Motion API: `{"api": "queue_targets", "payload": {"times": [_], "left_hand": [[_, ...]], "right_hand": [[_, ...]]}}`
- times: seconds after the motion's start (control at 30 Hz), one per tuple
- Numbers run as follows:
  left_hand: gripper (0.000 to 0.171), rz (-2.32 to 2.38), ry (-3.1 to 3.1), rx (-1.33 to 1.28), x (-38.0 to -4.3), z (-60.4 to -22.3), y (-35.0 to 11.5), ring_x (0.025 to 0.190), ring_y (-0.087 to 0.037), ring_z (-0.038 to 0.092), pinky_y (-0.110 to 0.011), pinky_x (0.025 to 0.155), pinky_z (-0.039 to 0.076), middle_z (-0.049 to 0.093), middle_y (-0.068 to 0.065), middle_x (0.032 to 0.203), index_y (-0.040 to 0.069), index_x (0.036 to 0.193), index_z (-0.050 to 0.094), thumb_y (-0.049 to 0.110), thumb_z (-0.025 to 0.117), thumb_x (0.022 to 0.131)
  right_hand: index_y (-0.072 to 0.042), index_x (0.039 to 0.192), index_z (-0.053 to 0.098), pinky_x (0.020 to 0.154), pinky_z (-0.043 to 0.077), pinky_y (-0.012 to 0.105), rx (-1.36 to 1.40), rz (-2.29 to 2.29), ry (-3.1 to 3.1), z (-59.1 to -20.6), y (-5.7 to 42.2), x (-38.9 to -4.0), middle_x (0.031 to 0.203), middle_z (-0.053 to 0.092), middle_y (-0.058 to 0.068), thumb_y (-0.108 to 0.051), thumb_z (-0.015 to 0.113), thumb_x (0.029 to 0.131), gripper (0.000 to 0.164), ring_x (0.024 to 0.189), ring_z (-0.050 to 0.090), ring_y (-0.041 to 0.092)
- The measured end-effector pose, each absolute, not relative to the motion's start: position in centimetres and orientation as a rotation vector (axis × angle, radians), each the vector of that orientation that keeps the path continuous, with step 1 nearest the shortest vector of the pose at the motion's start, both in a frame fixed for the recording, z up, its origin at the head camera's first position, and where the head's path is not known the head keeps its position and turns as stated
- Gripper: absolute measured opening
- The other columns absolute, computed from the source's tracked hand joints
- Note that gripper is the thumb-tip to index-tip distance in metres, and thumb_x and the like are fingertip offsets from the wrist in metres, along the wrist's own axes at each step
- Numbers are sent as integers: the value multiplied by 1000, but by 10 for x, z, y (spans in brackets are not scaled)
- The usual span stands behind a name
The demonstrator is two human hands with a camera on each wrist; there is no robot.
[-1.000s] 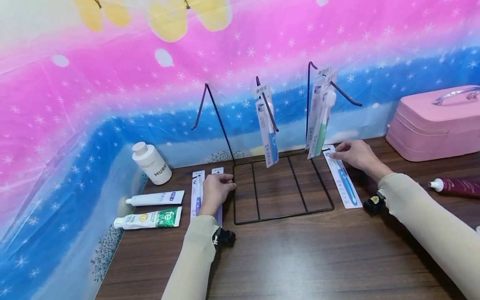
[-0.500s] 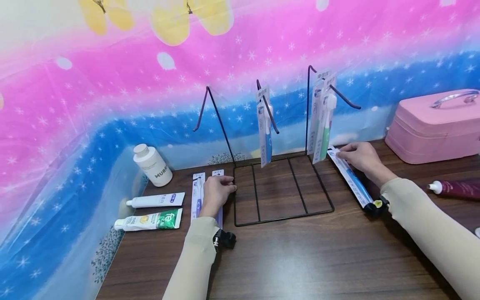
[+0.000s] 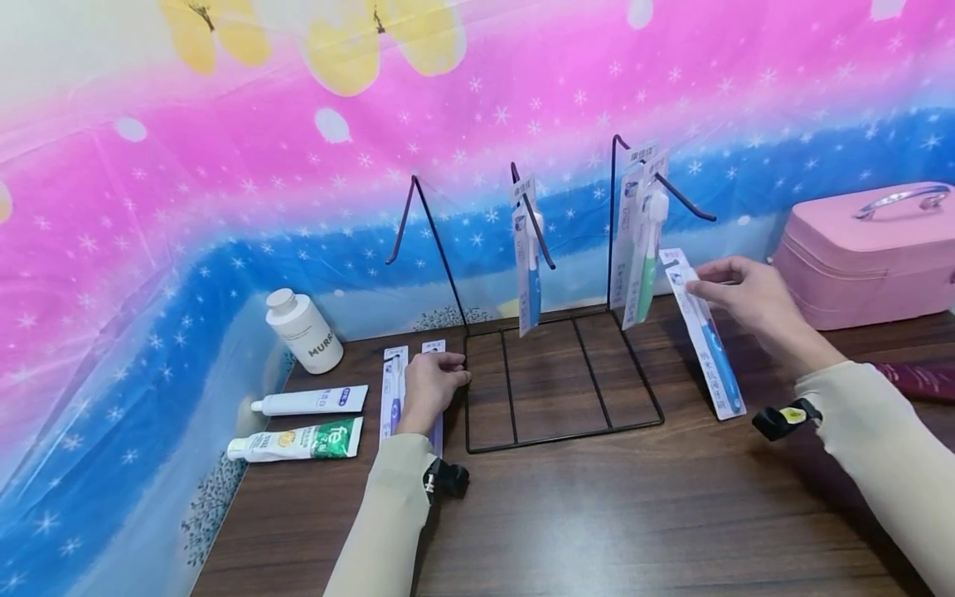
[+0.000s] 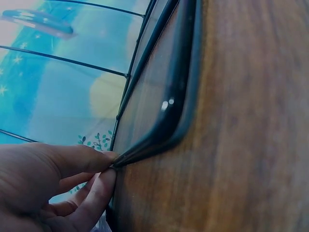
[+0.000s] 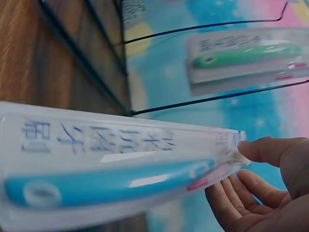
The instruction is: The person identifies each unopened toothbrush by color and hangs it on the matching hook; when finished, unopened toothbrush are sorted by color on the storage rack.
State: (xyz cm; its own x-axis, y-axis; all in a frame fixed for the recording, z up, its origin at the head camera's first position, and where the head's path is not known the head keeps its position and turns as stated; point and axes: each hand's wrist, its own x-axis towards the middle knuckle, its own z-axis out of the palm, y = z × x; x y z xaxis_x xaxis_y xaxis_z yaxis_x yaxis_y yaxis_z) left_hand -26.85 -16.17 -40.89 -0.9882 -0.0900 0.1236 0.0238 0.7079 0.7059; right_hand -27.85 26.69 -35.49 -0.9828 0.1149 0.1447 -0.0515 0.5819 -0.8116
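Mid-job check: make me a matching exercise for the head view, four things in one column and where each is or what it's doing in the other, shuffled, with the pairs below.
Things
1. packaged green toothbrush
2. left hand
3. white bottle
4. right hand

Places and states
A. pinches the edge of the black wire rack
B. holds a packaged blue toothbrush
C. hangs from the rightmost hook
D. stands behind the two toothpaste tubes

Pairs: 1-C, 2-A, 3-D, 4-B
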Motion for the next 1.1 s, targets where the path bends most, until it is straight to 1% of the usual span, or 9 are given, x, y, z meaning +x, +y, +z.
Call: {"api": "queue_targets", "payload": {"times": [0.07,0.2,0.3,0.43,0.6,0.77,0.93,1.0,1.1], "left_hand": [[22,-1145,-2766,53,-269,-409,-162,84,-17,65,-34,75,52,72,-3,90,7,105,76,8,76,83],[22,-1141,-2764,53,-269,-408,-163,84,-17,65,-34,74,52,72,-3,89,7,104,76,8,77,82],[22,-1141,-2757,47,-269,-407,-163,84,-17,65,-34,73,52,71,-2,89,7,104,76,8,77,82],[23,-1155,-2752,35,-268,-407,-163,84,-18,65,-34,73,52,72,-3,89,6,105,76,8,77,82],[23,-1164,-2749,28,-267,-409,-163,84,-18,65,-34,73,52,72,-3,89,6,105,76,8,77,82],[23,-1155,-2750,36,-268,-409,-163,83,-17,65,-34,72,52,72,-3,89,7,105,76,8,77,82],[23,-1129,-2747,22,-268,-409,-163,83,-18,66,-34,72,52,72,-3,89,6,105,76,8,77,82],[24,-1125,-2749,18,-268,-409,-162,83,-18,66,-35,72,52,72,-4,89,6,106,76,8,77,82],[24,-1127,-2754,16,-268,-409,-162,84,-19,66,-35,73,53,72,-4,90,6,106,75,8,77,82]], "right_hand": [[-5,124,60,62,48,29,-14,1337,-2594,-347,268,-273,111,64,14,-49,69,86,59,84,64,18],[-5,126,60,63,46,24,11,1349,-2537,-333,271,-261,104,66,3,-48,72,84,61,84,62,11],[-8,127,61,65,44,22,18,1348,-2502,-323,273,-252,105,65,-4,-46,74,83,60,90,57,9],[-13,128,63,69,43,17,42,1423,-2427,-310,274,-239,110,64,-7,-38,76,84,53,96,53,8],[-13,130,63,70,46,11,133,1502,-2284,-289,270,-221,107,66,-5,-22,78,84,49,94,61,6],[-10,131,60,77,47,10,219,1493,-2165,-265,260,-198,109,64,3,-10,75,85,48,96,62,11],[-12,135,57,86,44,12,225,1471,-2119,-249,249,-176,116,62,7,-7,71,88,50,103,57,16],[-14,136,56,85,43,12,221,1465,-2110,-244,245,-168,117,61,7,-6,70,88,51,103,56,17],[-10,135,56,81,45,12,255,1488,-2065,-238,238,-158,116,61,9,0,70,87,51,100,56,18]]}}
